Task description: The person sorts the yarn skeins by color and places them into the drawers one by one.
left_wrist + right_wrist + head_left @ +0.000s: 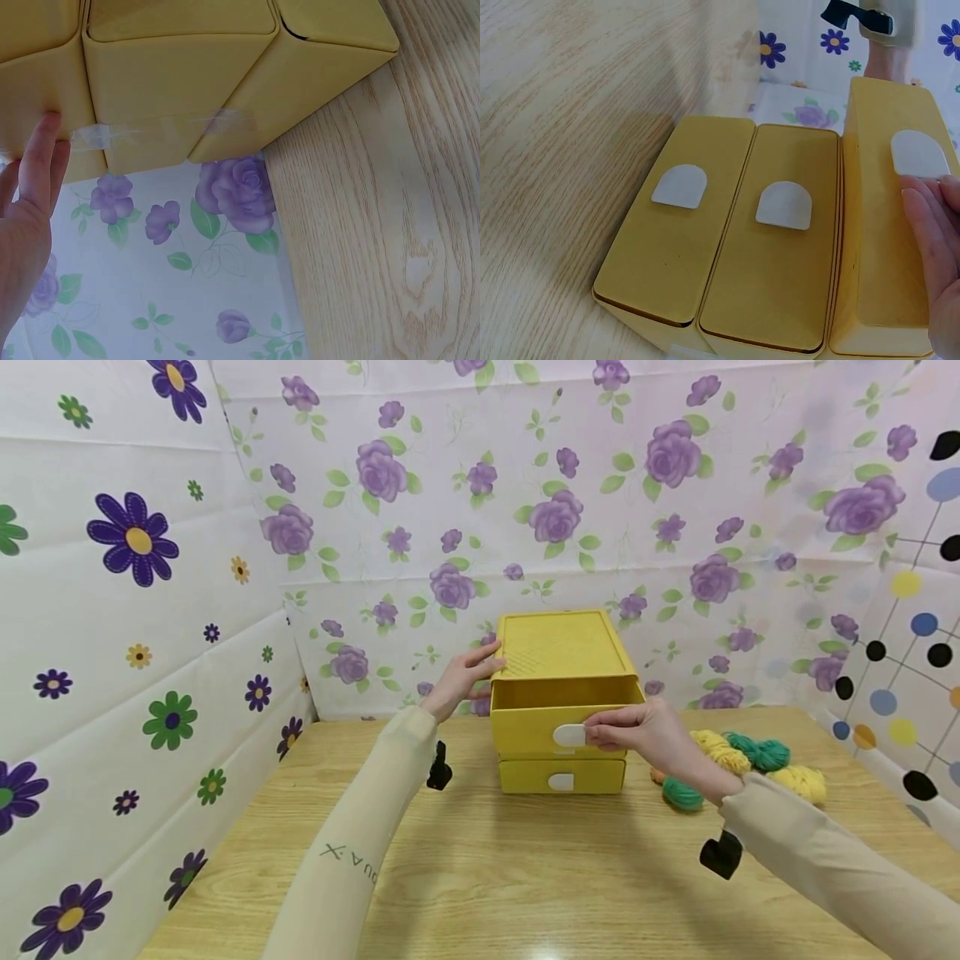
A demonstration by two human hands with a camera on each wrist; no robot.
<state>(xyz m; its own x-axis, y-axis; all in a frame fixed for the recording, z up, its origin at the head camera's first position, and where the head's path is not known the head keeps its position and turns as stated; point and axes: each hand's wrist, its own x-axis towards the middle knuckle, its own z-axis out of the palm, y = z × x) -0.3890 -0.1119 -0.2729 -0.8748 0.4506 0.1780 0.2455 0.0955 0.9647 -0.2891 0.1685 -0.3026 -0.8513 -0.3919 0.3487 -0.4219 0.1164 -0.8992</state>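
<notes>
A yellow drawer box (562, 643) stands at the table's back, and its top drawer (528, 733) is pulled partly out. My right hand (652, 735) pinches that drawer's white tab handle (567, 736) between thumb and fingers. The right wrist view shows two lower drawers (769, 262) pushed in, each with its own white tab. My left hand (457, 679) rests extended fingers on the box's left side near the top. In the left wrist view, clear tape (150, 133) runs across that side. The visible part of the top drawer's inside shows only yellow walls; its floor is hidden.
Right of the box, partly behind my right forearm, lie yellow yarn skeins (798, 784) and green yarn skeins (759, 752), with a bit of orange. The wooden table (510, 877) meets flowered cloth (375, 635) behind and patterned cloth at both sides.
</notes>
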